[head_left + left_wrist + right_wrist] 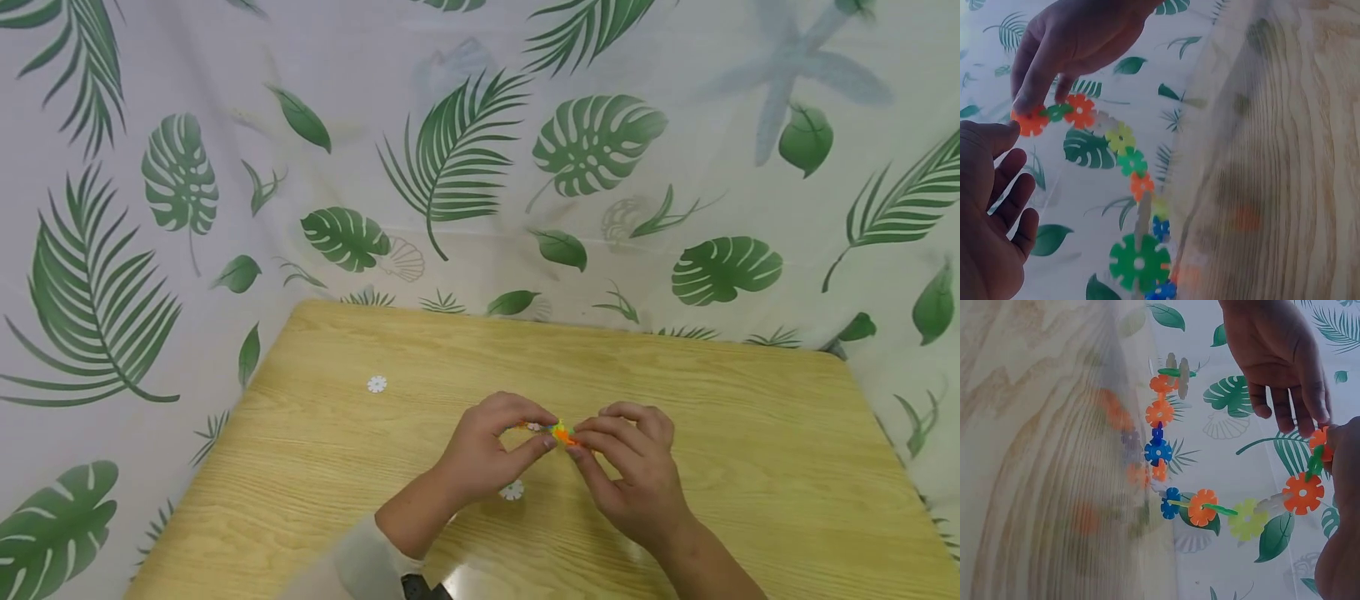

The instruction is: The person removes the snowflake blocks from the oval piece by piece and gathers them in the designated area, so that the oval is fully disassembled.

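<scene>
A chain of interlocking snowflake discs hangs between the hands, in orange, green, yellow, blue and white. In the head view, thumb and fingertips of the left hand (pixel 487 450) pinch it from one side. Facing it, the right hand (pixel 633 462) pinches the chain's orange disc (pixel 564 437). The fingertips nearly meet and partly hide the pieces. Both wrist views show the lower loop: a large green disc (pixel 1140 262) in the left one, a blue disc (pixel 1158 452) in the right one. The left hand's other fingers (pixel 1282 409) hang loose.
Two loose white snowflake discs are on the wooden table (pixel 300 467): one white disc (pixel 377 383) at the far left, another white disc (pixel 512 490) just under the left hand. A leaf-patterned cloth (pixel 465 275) stands behind the table's back edge.
</scene>
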`<state>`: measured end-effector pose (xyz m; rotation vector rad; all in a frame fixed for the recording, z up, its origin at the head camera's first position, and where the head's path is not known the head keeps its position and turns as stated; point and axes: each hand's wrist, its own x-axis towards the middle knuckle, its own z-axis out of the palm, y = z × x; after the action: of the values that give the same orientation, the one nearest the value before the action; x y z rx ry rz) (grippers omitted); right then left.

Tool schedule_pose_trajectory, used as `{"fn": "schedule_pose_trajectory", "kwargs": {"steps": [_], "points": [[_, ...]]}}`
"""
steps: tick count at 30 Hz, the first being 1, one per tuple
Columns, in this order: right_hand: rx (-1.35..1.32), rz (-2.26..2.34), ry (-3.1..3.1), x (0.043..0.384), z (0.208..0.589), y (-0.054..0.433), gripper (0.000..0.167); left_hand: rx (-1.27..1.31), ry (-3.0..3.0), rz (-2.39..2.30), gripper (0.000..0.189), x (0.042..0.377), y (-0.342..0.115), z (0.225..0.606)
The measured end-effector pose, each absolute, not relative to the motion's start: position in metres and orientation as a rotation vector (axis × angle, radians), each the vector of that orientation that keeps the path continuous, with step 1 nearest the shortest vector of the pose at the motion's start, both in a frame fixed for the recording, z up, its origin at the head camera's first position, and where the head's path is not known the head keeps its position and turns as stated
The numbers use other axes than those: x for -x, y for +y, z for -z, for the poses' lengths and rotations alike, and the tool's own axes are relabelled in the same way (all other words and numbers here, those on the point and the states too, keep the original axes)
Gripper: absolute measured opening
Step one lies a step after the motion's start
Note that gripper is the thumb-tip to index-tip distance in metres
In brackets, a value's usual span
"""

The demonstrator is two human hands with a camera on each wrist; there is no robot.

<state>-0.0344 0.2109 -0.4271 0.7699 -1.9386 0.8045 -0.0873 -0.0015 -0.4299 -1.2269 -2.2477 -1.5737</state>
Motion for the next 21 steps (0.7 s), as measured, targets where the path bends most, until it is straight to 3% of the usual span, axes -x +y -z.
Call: {"fn": "schedule_pose_trajectory", "kwargs": {"steps": [11, 21], "points": [[-0.771, -0.818, -1.994, 0.033, 0.433, 0.215, 0.033, 1.302, -2.197, 1.414, 0.007, 0.082, 0.010, 0.429], [-0.703, -0.750, -2.031, 0.031, 0.444, 0.222, 0.047, 1.248, -2.211, 1.392, 0.004, 0.080, 0.012, 0.433]]}}
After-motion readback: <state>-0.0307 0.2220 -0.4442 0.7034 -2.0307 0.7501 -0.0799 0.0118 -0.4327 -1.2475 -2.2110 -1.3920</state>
